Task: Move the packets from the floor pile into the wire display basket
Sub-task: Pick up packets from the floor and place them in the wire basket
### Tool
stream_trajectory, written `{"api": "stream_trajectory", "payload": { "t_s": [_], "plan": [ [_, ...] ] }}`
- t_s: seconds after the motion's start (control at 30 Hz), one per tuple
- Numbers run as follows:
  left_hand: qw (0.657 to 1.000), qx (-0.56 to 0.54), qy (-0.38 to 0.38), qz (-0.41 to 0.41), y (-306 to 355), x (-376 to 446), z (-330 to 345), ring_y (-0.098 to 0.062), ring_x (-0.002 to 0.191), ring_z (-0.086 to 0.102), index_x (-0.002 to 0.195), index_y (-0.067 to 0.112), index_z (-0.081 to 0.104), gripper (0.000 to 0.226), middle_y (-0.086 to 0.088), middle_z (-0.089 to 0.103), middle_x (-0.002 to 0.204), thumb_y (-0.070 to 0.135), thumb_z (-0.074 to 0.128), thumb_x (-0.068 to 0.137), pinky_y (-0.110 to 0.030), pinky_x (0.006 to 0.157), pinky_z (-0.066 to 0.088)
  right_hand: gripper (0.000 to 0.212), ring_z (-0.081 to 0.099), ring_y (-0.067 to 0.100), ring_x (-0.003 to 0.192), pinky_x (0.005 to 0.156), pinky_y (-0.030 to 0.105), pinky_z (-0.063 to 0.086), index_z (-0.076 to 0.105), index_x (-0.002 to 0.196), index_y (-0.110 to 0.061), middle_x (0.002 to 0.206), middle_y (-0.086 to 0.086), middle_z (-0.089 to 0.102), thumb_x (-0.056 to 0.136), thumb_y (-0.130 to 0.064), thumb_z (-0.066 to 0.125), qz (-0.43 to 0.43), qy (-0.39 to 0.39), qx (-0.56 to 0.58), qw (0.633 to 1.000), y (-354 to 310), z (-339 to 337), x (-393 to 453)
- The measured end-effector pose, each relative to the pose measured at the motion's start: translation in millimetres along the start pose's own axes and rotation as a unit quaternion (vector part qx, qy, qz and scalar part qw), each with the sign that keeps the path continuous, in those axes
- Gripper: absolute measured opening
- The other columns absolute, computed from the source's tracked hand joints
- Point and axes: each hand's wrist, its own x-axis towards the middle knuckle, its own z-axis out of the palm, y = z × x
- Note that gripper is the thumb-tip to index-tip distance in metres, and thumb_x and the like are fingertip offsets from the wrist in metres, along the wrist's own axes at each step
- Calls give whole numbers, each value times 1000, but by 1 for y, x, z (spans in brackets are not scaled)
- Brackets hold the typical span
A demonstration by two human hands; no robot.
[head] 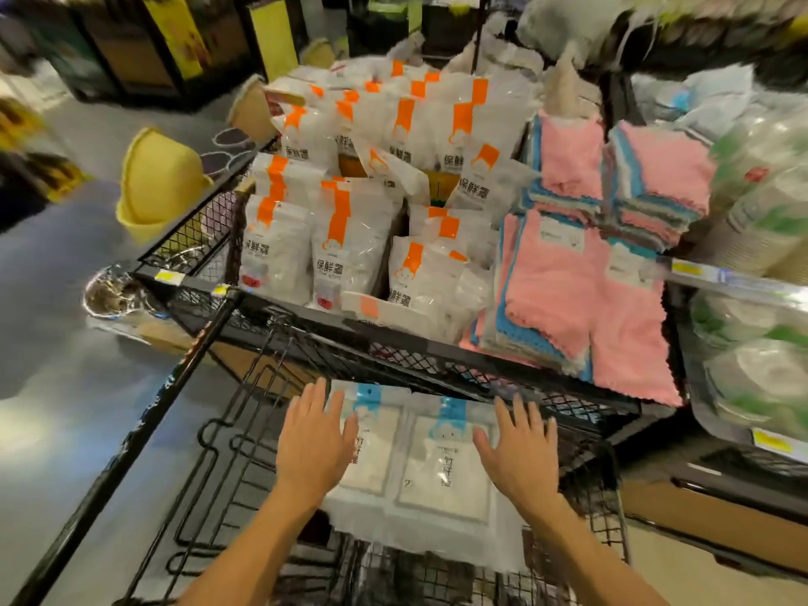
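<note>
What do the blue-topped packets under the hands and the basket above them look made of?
Blue-topped packets: seemingly thin, glossy clear plastic film over white contents, judging by the sheen and wrinkles. Wire display basket: probably black-coated metal mesh with a matte finish.

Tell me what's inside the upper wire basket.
The upper wire basket holds upright white packets with orange labels on its left and stacked pink and blue cloths on its right. Whatever lies beneath the packets and cloths is covered.
</note>
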Motion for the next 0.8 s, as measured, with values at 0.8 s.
{"api": "stream_trajectory", "payload": {
  "t_s": [0.8],
  "plan": [
    [931, -23, 26, 365, 173, -175, -119, -28, 155, 22, 161, 23, 27, 63, -9, 23, 168, 54, 20, 107, -44, 125, 20, 73, 31, 26, 152, 125, 48, 20, 37, 158, -29, 166, 2, 34, 97, -69, 28, 268, 202, 74, 939, 125, -81, -320]
  ]
}}
